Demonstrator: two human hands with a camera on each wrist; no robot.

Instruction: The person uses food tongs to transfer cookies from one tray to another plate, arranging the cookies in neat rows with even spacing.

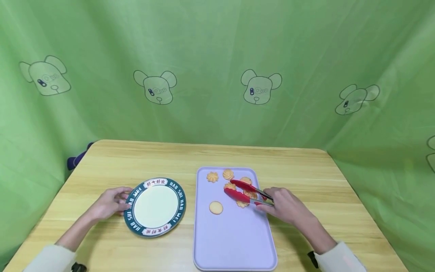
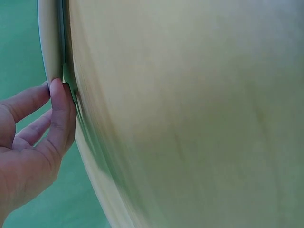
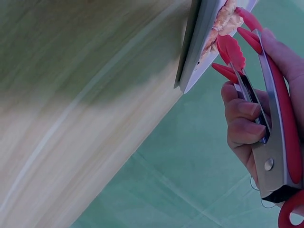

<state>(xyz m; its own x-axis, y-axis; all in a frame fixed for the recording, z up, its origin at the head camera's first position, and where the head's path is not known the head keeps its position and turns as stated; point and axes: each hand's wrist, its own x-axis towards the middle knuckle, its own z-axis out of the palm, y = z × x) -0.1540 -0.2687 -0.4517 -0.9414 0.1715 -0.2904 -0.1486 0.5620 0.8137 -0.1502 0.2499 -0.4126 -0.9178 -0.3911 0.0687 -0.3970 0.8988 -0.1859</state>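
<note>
At the left, my left hand (image 1: 110,204) pinches the edge of a round plate (image 1: 181,202) with a teal lettered rim. The left wrist view shows the thumb and fingertips on either side of the plate's edge (image 2: 51,42). My right hand (image 1: 285,204) grips red-tipped metal tongs (image 1: 236,195) from the right of a lilac tray (image 1: 234,241). Their two red heads stand apart over the cookies, with a flower-shaped cookie (image 1: 230,186) showing between them. In the right wrist view, fingers wrap the metal arms of the tongs (image 3: 285,171), whose tips overlap the cookies (image 3: 225,23).
Nearer the tray's middle lies a plain round cookie (image 1: 215,207). A ridged cookie (image 1: 212,176) and a swirled cookie (image 1: 228,174) lie at its far end; several more are partly hidden under the tongs. Behind the wooden table (image 1: 163,151) hangs a green curtain (image 1: 210,45).
</note>
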